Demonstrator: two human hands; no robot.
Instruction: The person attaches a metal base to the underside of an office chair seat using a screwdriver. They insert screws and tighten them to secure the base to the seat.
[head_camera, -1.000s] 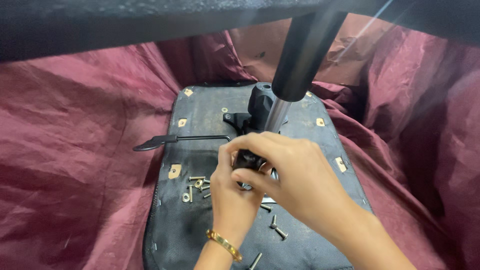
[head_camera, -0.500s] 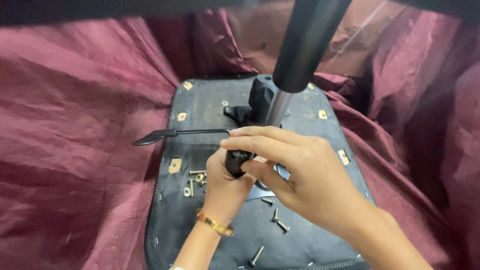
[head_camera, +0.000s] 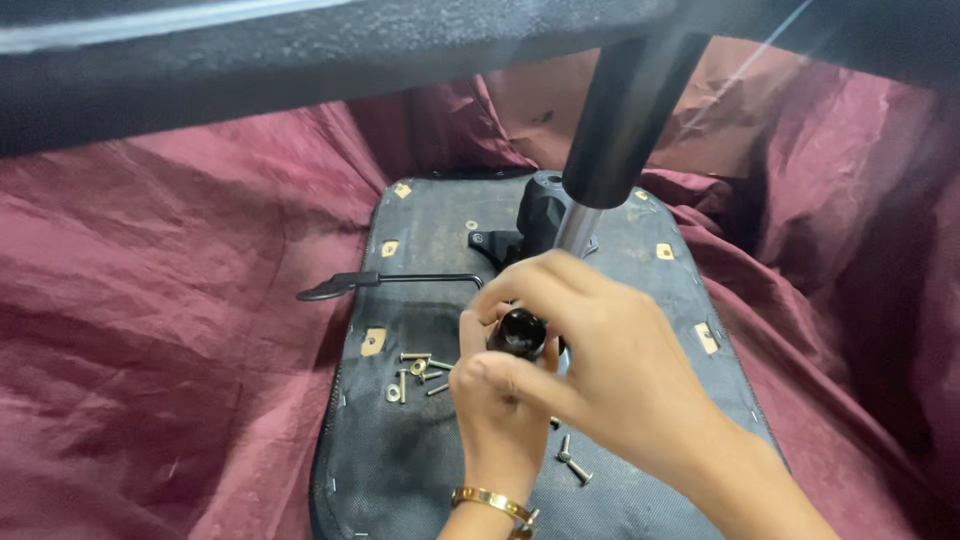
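An upturned black chair seat (head_camera: 420, 470) lies on maroon cloth, its underside facing me. Both of my hands meet over a round glossy black knob (head_camera: 520, 333) near the seat's middle. My left hand (head_camera: 495, 420), with a gold bracelet at the wrist, comes up from below and grips the knob from the underside. My right hand (head_camera: 610, 370) reaches in from the lower right and curls its fingers and thumb over the top of the knob. What the knob joins to is hidden by the hands.
A black column with a silver rod (head_camera: 620, 120) rises from the black mechanism (head_camera: 535, 215) behind the hands. A thin black lever (head_camera: 385, 281) sticks out left. Loose screws (head_camera: 415, 372) lie left of the hands, more screws (head_camera: 572, 462) below. A dark bar (head_camera: 300, 60) crosses the top.
Both hands have stayed on the knob. The right hand's fingers have shifted around it, and the left hand has moved up slightly.
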